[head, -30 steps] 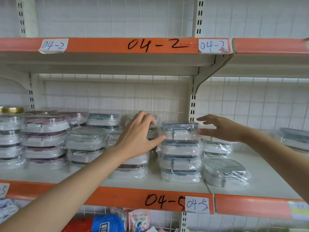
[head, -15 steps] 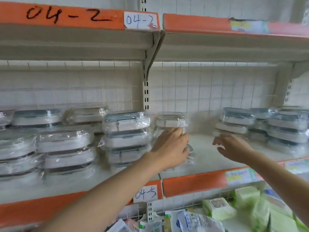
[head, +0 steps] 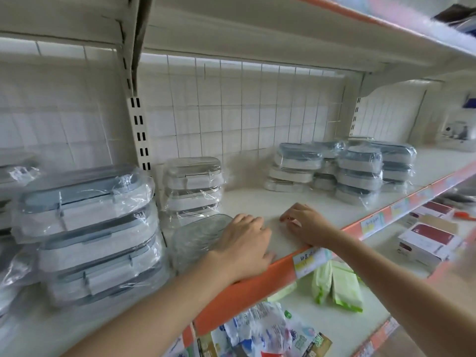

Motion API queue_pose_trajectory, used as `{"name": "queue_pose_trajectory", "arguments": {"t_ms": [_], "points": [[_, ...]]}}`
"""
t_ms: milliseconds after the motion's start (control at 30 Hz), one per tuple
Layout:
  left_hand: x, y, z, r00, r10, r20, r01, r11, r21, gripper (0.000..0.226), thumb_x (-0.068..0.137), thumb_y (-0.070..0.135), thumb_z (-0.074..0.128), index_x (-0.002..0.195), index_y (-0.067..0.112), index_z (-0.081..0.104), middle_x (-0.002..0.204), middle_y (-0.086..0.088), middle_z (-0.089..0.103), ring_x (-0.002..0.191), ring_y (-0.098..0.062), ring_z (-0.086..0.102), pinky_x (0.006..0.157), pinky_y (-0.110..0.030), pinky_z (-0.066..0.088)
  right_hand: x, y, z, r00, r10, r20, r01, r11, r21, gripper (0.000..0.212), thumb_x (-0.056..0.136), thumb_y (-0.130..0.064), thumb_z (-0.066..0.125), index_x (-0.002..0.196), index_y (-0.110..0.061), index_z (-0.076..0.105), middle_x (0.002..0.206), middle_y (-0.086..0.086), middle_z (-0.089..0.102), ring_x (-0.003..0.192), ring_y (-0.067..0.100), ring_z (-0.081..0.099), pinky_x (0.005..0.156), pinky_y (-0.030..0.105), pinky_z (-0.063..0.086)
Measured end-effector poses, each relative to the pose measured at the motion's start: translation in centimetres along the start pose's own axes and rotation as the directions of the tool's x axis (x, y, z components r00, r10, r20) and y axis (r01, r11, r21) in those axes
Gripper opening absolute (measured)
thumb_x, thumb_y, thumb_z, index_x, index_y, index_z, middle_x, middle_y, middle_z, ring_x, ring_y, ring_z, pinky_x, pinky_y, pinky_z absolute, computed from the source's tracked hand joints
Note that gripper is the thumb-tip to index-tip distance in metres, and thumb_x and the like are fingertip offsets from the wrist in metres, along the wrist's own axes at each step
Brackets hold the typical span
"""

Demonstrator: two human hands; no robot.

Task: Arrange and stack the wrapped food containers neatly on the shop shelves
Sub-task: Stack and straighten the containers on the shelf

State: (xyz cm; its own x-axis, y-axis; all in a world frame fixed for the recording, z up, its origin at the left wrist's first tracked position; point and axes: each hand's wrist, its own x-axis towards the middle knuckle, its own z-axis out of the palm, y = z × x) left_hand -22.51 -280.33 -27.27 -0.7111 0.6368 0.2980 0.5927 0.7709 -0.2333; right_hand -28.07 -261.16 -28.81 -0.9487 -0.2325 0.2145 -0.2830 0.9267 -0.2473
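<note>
Plastic-wrapped container (head: 198,235) now under flat left hand (head: 244,243); right hand (head: 306,225) lower, loosely curled.

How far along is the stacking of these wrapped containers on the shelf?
Mostly done: a tall stack of grey-lidded wrapped containers, a white-lidded wrapped stack behind it and a cluster of blue-grey wrapped stacks stand tidy. In hand: the left hand rests on a single clear-wrapped container lying low; the right hand rests on the cream shelf board. Left: stacking that single one.
</note>
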Motion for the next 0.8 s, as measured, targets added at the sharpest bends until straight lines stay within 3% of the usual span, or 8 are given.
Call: {"name": "queue_pose_trajectory", "arguments": {"t_ms": [133, 233, 300, 433, 533, 633, 700, 800], "points": [[1.2, 0.2, -0.3, 0.999, 0.005, -0.035, -0.003, 0.999, 0.038, 0.040, 0.091, 0.047, 0.046, 0.110, 0.014, 0.058, 0.110, -0.007, 0.055, 0.110, -0.026, 0.047, 0.101, -0.034, 0.027, 0.1, 0.8, -0.3, 0.999, -0.020, -0.029, 0.020, 0.999, 0.025, 0.031, 0.093, -0.020, 0.055, 0.123, -0.013, 0.060, 0.124, 0.008, 0.052, 0.119, 0.022, 0.046, 0.095, 0.020, 0.029], [2.2, 1.7, 0.9, 0.991, -0.090, -0.095, 0.089, 0.996, -0.014, 0.041, 0.096, 0.047, 0.037, 0.111, 0.015, 0.058, 0.111, -0.005, 0.056, 0.110, -0.024, 0.048, 0.099, -0.033, 0.028, 1.0, 2.0, -0.2, 0.986, -0.100, -0.133, 0.100, 0.995, -0.007, 0.031, 0.094, -0.024, 0.054, 0.122, -0.011, 0.059, 0.123, 0.008, 0.052, 0.121, 0.022, 0.044, 0.100, 0.026, 0.031], [3.1, 3.1, 1.5, 0.988, -0.153, -0.036, 0.151, 0.987, -0.057, 0.041, 0.099, 0.046, 0.034, 0.114, 0.015, 0.056, 0.116, -0.006, 0.054, 0.113, -0.024, 0.046, 0.099, -0.034, 0.030, 1.8, 2.6, 0.3, 0.968, -0.176, -0.180, 0.174, 0.984, -0.029, 0.030, 0.095, -0.025, 0.053, 0.121, -0.012, 0.060, 0.122, 0.007, 0.052, 0.120, 0.022, 0.043, 0.100, 0.027, 0.031], [4.8, 4.1, 1.4, 0.958, -0.280, 0.067, 0.284, 0.957, -0.058, 0.038, 0.099, 0.038, 0.037, 0.116, 0.010, 0.056, 0.118, -0.010, 0.055, 0.115, -0.026, 0.048, 0.099, -0.036, 0.034, 3.1, 4.6, -0.6, 0.943, -0.320, -0.088, 0.321, 0.947, 0.003, 0.027, 0.095, -0.023, 0.053, 0.120, -0.015, 0.062, 0.120, 0.006, 0.054, 0.115, 0.022, 0.048, 0.097, 0.026, 0.034], [5.8, 4.4, 1.5, 0.893, -0.440, 0.097, 0.444, 0.896, -0.021, 0.036, 0.098, 0.032, 0.038, 0.117, 0.008, 0.056, 0.119, -0.013, 0.056, 0.113, -0.029, 0.050, 0.097, -0.036, 0.037, 4.6, 7.0, -1.9, 0.934, -0.356, -0.012, 0.356, 0.934, -0.024, 0.027, 0.097, -0.023, 0.050, 0.121, -0.017, 0.060, 0.120, 0.004, 0.053, 0.113, 0.021, 0.050, 0.096, 0.029, 0.037], [6.2, 5.2, 2.3, 0.816, -0.571, 0.090, 0.573, 0.819, 0.008, 0.036, 0.098, 0.031, 0.038, 0.120, 0.008, 0.055, 0.122, -0.012, 0.056, 0.114, -0.029, 0.051, 0.095, -0.036, 0.040, 4.8, 8.5, -0.9, 0.911, -0.413, 0.017, 0.413, 0.910, -0.024, 0.028, 0.096, -0.019, 0.047, 0.120, -0.013, 0.060, 0.118, 0.007, 0.053, 0.117, 0.022, 0.048, 0.096, 0.022, 0.031], [6.2, 5.5, 2.5, 0.787, -0.610, 0.094, 0.613, 0.790, -0.004, 0.038, 0.099, 0.032, 0.037, 0.123, 0.008, 0.054, 0.123, -0.010, 0.055, 0.116, -0.026, 0.049, 0.097, -0.035, 0.039, 5.0, 9.0, -0.2, 0.896, -0.443, -0.033, 0.444, 0.896, 0.010, 0.030, 0.095, -0.018, 0.047, 0.121, -0.011, 0.060, 0.120, 0.009, 0.054, 0.119, 0.023, 0.047, 0.097, 0.019, 0.027], [5.9, 5.9, 2.3, 0.796, -0.593, 0.123, 0.600, 0.800, -0.019, 0.036, 0.100, 0.030, 0.036, 0.122, 0.011, 0.058, 0.121, -0.007, 0.055, 0.117, -0.023, 0.046, 0.100, -0.031, 0.031, 5.2, 9.1, 0.3, 0.877, -0.480, -0.013, 0.481, 0.877, 0.023, 0.031, 0.097, -0.022, 0.043, 0.122, -0.016, 0.059, 0.121, 0.008, 0.053, 0.121, 0.023, 0.044, 0.102, 0.026, 0.031]]}}
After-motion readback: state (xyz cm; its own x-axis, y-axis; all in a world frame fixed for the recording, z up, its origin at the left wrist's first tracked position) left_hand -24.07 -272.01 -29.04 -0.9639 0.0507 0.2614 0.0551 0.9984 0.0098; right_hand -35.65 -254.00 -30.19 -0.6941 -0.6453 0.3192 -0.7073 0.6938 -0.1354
